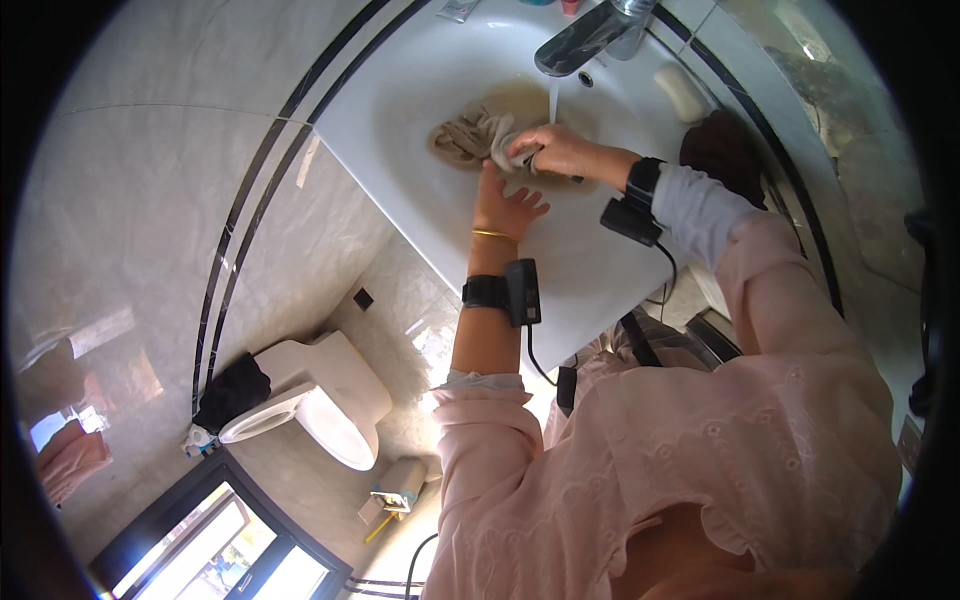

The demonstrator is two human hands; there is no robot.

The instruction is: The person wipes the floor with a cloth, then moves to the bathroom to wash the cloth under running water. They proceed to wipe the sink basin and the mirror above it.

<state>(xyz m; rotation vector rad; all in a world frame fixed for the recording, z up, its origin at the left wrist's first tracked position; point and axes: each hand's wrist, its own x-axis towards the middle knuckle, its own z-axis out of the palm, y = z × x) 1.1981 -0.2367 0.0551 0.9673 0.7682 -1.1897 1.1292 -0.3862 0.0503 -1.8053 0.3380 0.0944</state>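
Observation:
A bunched beige-grey cloth [470,138] lies wet in brownish water in the white washbasin [400,75]. My right hand [562,152] has its fingers curled round the cloth's right end, just below the water stream [553,98] from the metal tap [583,40]. Nearer to me, my left hand [505,208] is open with its fingers spread. One of its fingertips reaches the cloth's lower edge; whether it presses on it I cannot tell.
A pale bar of soap [682,95] sits on the basin's right rim, with a dark brown cloth [722,155] nearby. A tube [458,10] lies on the far rim. At the lower left stand a white toilet [340,430] with a black cloth [235,392] and a small bin [400,485].

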